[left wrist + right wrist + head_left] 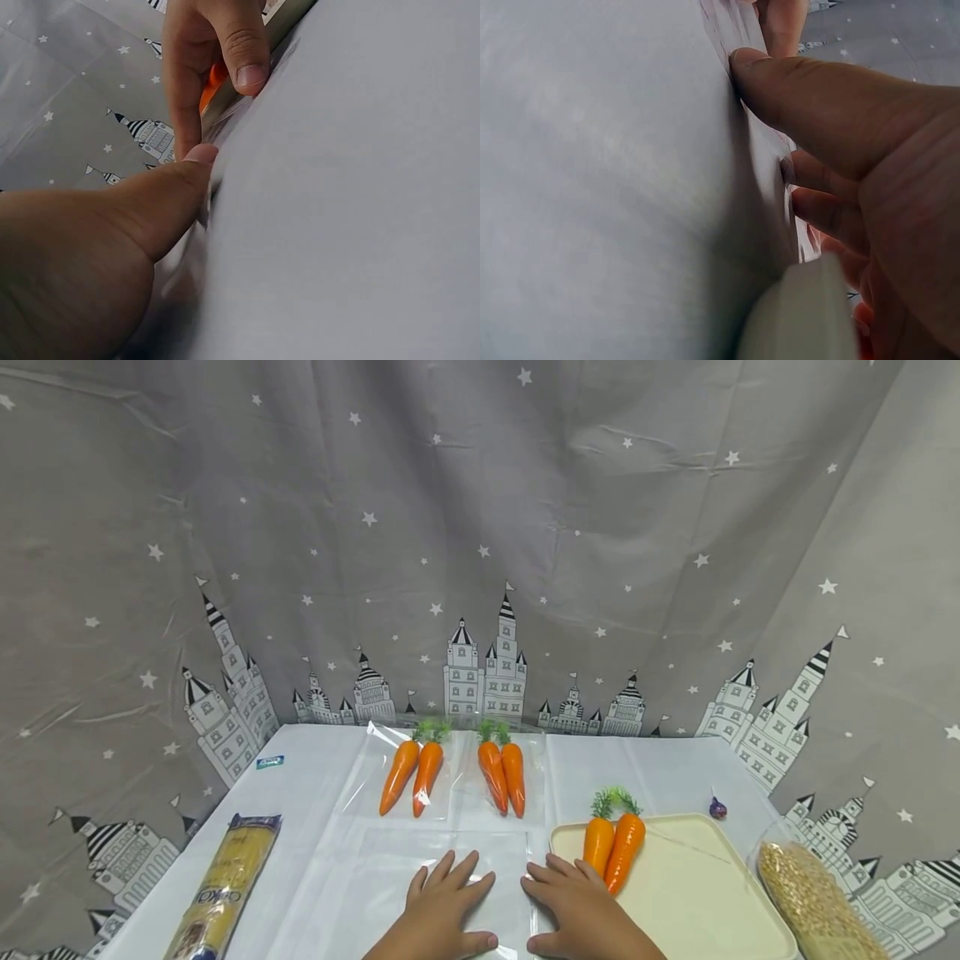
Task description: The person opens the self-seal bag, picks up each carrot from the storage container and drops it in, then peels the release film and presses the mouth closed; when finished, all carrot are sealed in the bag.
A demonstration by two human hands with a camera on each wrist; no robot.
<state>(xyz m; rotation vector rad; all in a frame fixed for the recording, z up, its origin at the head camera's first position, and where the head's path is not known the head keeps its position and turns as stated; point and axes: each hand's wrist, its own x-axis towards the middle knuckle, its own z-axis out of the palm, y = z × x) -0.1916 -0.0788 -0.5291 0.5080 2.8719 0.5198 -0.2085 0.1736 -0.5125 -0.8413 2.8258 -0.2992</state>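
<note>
A flat transparent plastic bag (390, 868) lies on the white-covered table in front of me. My left hand (442, 914) rests on it palm down, fingers spread. Beside it, my right hand (581, 910) is laid palm down along the bag's right side, fingers fairly straight. In the wrist views, the left thumb (161, 202) and the right thumb (802, 90) press low against the sheet. Two loose carrots (625, 852) with green tops lie on the left part of a cream tray (705, 893), just past my right hand.
Two clear bags stand out at the back, one with a carrot pair (427, 777) on the left, another with a pair (513, 777) on the right. A spaghetti pack (228, 885) lies left; a bag of grains (810, 893) and a small purple-wrapped item (717, 808) are right.
</note>
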